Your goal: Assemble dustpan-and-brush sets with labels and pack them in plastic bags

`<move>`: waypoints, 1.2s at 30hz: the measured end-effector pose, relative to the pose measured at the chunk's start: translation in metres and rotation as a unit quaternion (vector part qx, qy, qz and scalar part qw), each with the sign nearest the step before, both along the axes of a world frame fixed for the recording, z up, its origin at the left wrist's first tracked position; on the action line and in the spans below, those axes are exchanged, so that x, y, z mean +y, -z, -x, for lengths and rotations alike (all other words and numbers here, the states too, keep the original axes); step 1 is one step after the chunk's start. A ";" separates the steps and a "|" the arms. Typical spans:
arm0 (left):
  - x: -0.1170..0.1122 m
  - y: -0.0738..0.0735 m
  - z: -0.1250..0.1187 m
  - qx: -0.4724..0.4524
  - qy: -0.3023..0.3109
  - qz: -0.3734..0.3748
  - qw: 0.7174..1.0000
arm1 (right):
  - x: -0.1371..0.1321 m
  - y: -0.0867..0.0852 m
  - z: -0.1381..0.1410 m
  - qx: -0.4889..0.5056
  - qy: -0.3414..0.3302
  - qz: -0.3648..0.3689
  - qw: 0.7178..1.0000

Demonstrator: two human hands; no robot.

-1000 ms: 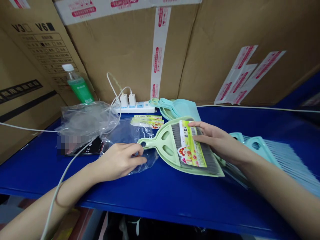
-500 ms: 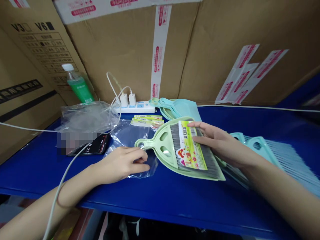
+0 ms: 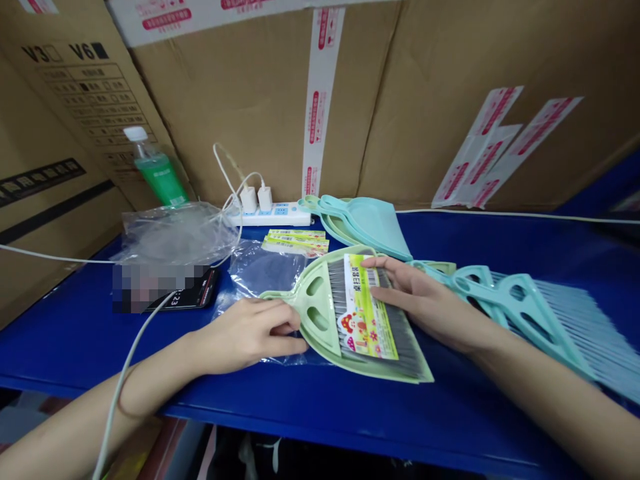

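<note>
A pale green dustpan and brush set (image 3: 320,313) with a yellow-green paper label (image 3: 364,308) lies on the blue shelf (image 3: 325,407). My right hand (image 3: 415,300) rests on top of it, fingers pressed on the label and the grey bristles. My left hand (image 3: 250,333) pinches the mouth of a clear plastic bag (image 3: 265,273) beside the set's handle, which sits at the bag's opening.
Teal brushes (image 3: 520,307) lie at the right, teal dustpans (image 3: 365,223) behind. Spare labels (image 3: 297,241), a power strip with chargers (image 3: 270,212), a green bottle (image 3: 157,175), crumpled plastic (image 3: 175,233) and a phone (image 3: 187,293) sit at the left. Cardboard boxes (image 3: 440,100) form the back wall.
My right hand has slid the green set leftward toward the bag. The left hand has shifted slightly right along the bag's mouth, next to the handle.
</note>
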State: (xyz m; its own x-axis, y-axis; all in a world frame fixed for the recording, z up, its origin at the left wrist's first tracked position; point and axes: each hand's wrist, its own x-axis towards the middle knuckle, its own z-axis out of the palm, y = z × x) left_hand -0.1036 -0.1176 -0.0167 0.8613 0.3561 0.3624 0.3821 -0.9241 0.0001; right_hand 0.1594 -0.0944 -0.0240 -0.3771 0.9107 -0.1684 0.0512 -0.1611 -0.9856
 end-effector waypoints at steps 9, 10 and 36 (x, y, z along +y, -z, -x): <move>0.007 0.006 0.012 -0.090 -0.089 -0.083 0.988 | 0.003 0.007 0.001 0.001 0.020 0.003 1.000; 0.009 0.004 0.014 -0.091 -0.156 -0.094 0.979 | 0.003 0.007 0.001 0.002 0.021 0.003 1.000; 0.016 -0.011 0.004 0.256 -0.496 0.080 0.826 | -0.009 0.014 0.010 0.045 -0.012 0.006 0.999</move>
